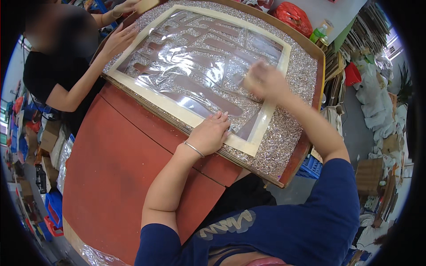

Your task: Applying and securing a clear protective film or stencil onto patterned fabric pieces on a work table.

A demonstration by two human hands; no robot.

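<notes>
A clear plastic stencil sheet with long cut-out shapes and a pale cream border lies over small glittering stones in a wooden tray. My left hand rests flat on the sheet's near border, fingers stretched out, a thin bangle at its wrist. Over the right part of the sheet is my right hand, smeared by motion. Something yellowish shows at its fingers, too blurred to name.
Across the tray at left, a co-worker's hand touches the border; their other holds a yellowish block. A red board lies in front of the tray. A red plastic bag and green bottle stand behind it.
</notes>
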